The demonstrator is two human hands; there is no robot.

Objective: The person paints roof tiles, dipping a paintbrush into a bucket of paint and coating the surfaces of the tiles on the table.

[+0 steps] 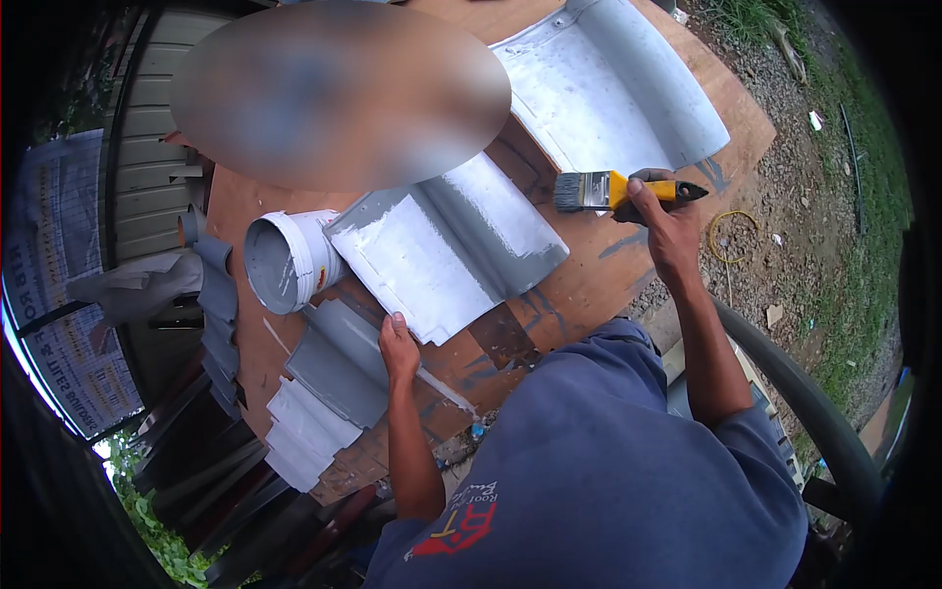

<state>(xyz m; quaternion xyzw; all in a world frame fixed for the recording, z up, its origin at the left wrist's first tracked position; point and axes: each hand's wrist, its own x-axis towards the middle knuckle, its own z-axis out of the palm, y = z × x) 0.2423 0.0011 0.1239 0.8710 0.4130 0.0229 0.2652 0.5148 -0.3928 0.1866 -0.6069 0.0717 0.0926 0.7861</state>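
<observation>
My right hand (661, 221) is wrapped round the yellow handle of a wide paintbrush (595, 190), whose grey bristles point left above the wooden board. My left hand (397, 346) grips the lower left edge of a roof tile (442, 253), partly white and partly grey, with a raised ridge across it. Left of this tile, a white bucket (312, 257) lies tilted with its mouth to the left and grey paint inside. A larger curved tile (613, 93), white with a grey roll, lies beyond the brush.
Below the bucket, a grey tile (339, 368) and a white-faced piece (306, 432) lie on the wooden board (589, 270). More grey tiles (218, 294) stand at the left. A blurred patch hides the upper left. Gravel and grass (854, 236) border the right side.
</observation>
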